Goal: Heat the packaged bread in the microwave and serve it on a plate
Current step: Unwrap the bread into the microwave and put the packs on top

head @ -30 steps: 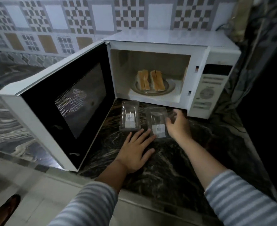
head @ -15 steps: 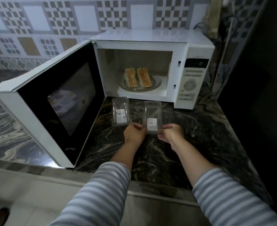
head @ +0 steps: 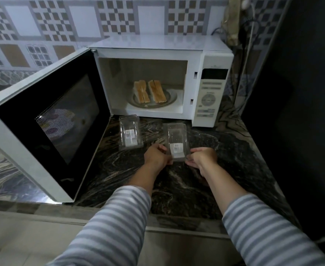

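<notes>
1. The white microwave (head: 158, 60) stands on a dark marbled counter (head: 225, 160) with its door (head: 48, 120) swung wide open to the left
2. Inside, two pieces of bread (head: 149, 91) lie side by side on a plate (head: 170, 100); the plate's near rim shows, but its back part is hidden behind the bread
3. The left hand (head: 157, 157) and the right hand (head: 203, 157) hold a clear plastic package (head: 176, 143) between them, in front of the microwave opening
4. The left hand's fingers curl round the package's near left edge; the fingertips are hidden behind the plastic and the back of the hand
5. The right hand pinches the near right edge, thumb on top, with the other fingers tucked below and mostly out of sight
6. Whether the held package touches the counter or is lifted off it cannot be told
7. A second clear package (head: 130, 134) lies flat on the counter, just beside the foot of the open door and apart from both hands
8. Each package carries a small white label; the print is too small to read
9. The striped sleeves (head: 108, 227) are cut off by the lower edge of the view
10. The right side of the scene is a dark surface with no detail to make out; cables hang behind the microwave
</notes>
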`<action>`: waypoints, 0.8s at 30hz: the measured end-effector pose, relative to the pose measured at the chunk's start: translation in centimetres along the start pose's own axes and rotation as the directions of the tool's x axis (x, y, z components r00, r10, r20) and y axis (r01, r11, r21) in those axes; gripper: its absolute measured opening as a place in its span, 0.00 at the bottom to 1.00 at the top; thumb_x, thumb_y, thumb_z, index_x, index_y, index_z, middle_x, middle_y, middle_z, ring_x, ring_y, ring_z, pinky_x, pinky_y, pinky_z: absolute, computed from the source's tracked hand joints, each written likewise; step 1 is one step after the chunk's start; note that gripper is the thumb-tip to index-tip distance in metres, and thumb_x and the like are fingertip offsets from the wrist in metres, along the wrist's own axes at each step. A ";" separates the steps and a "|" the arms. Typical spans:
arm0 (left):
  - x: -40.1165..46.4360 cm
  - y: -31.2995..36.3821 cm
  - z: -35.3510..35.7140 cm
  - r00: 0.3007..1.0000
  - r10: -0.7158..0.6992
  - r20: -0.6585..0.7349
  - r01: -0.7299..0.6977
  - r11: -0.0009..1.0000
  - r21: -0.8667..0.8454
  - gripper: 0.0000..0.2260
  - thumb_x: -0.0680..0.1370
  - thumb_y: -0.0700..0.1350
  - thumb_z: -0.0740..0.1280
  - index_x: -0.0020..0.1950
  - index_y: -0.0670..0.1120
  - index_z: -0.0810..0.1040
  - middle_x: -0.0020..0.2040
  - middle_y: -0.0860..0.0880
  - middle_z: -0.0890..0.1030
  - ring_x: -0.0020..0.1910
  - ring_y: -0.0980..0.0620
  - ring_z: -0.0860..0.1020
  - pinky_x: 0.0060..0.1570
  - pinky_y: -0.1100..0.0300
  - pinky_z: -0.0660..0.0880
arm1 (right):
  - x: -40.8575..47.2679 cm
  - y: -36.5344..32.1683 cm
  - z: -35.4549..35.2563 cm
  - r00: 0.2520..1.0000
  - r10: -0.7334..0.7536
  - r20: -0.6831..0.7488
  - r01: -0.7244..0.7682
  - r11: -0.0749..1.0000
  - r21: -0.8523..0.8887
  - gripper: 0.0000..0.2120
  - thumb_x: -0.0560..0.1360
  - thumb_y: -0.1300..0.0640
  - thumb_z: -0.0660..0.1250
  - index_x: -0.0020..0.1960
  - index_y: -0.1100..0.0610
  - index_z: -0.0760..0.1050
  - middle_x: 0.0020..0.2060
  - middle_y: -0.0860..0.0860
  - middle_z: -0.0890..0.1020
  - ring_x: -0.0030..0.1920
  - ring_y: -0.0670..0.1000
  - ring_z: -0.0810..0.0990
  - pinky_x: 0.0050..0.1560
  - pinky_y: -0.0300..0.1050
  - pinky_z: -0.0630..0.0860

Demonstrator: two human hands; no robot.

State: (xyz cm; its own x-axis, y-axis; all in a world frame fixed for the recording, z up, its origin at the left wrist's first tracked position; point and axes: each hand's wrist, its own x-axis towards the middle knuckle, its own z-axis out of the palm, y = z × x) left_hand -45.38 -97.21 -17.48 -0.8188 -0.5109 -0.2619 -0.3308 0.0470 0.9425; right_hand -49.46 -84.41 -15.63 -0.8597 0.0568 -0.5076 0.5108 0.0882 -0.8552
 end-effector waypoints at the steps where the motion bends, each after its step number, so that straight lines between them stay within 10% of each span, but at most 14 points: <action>1: 0.0 0.1 0.1 1.000 0.001 0.002 -0.001 1.000 0.024 0.16 0.68 0.27 0.72 0.38 0.46 0.71 0.47 0.39 0.78 0.46 0.38 0.82 0.30 0.55 0.81 | -0.2 -0.1 -0.2 1.000 0.012 0.003 -0.012 1.000 0.008 0.12 0.73 0.76 0.64 0.53 0.64 0.75 0.53 0.63 0.80 0.47 0.58 0.82 0.37 0.43 0.78; 7: -0.3 -0.1 0.8 0.998 0.043 0.038 -0.046 0.997 0.068 0.13 0.71 0.31 0.71 0.41 0.47 0.71 0.43 0.41 0.80 0.35 0.45 0.80 0.39 0.53 0.81 | -0.2 0.3 -0.4 0.992 -0.106 -0.071 0.092 0.980 -0.177 0.11 0.75 0.69 0.66 0.55 0.59 0.75 0.48 0.58 0.82 0.42 0.54 0.82 0.41 0.48 0.81; 10: -0.5 0.0 0.3 0.991 0.109 0.077 -0.121 0.978 0.171 0.07 0.75 0.40 0.69 0.44 0.49 0.73 0.47 0.44 0.83 0.33 0.49 0.80 0.32 0.63 0.77 | -0.6 0.7 -0.2 0.939 -0.319 -0.132 0.225 0.856 -0.466 0.12 0.74 0.62 0.68 0.57 0.55 0.77 0.55 0.54 0.81 0.53 0.55 0.81 0.51 0.45 0.78; 13: -0.3 0.3 -1.6 0.972 0.225 0.059 -0.227 0.860 0.457 0.03 0.77 0.49 0.67 0.44 0.53 0.76 0.48 0.48 0.83 0.45 0.47 0.81 0.49 0.55 0.78 | -1.5 0.0 0.4 0.870 -0.481 -0.108 0.305 0.699 -0.647 0.15 0.75 0.60 0.66 0.61 0.52 0.75 0.63 0.54 0.73 0.63 0.56 0.73 0.59 0.47 0.73; 21: 0.9 1.1 -8.6 0.845 0.443 -0.301 -0.208 0.790 0.577 0.08 0.79 0.47 0.62 0.55 0.48 0.78 0.58 0.44 0.74 0.56 0.42 0.74 0.51 0.50 0.74 | -3.8 -1.6 7.4 0.615 -0.723 0.315 0.746 0.406 -0.527 0.11 0.74 0.65 0.63 0.53 0.56 0.79 0.53 0.53 0.79 0.55 0.53 0.77 0.57 0.46 0.75; 24: 2.1 0.5 -10.6 0.858 0.360 -0.367 -0.116 0.831 0.545 0.10 0.78 0.48 0.64 0.58 0.49 0.77 0.60 0.42 0.72 0.56 0.39 0.75 0.55 0.49 0.73 | -3.5 -1.4 10.3 0.705 -0.610 0.362 0.701 0.524 -0.483 0.12 0.75 0.65 0.61 0.55 0.56 0.78 0.50 0.55 0.82 0.53 0.55 0.80 0.52 0.42 0.74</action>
State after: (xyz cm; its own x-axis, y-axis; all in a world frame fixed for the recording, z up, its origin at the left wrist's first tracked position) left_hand -42.23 -107.36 -15.38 -0.6492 -0.7363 0.1908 -0.4357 0.5657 0.7001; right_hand -47.22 -94.98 -13.70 -0.9190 -0.3739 0.1255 -0.3335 0.5669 -0.7533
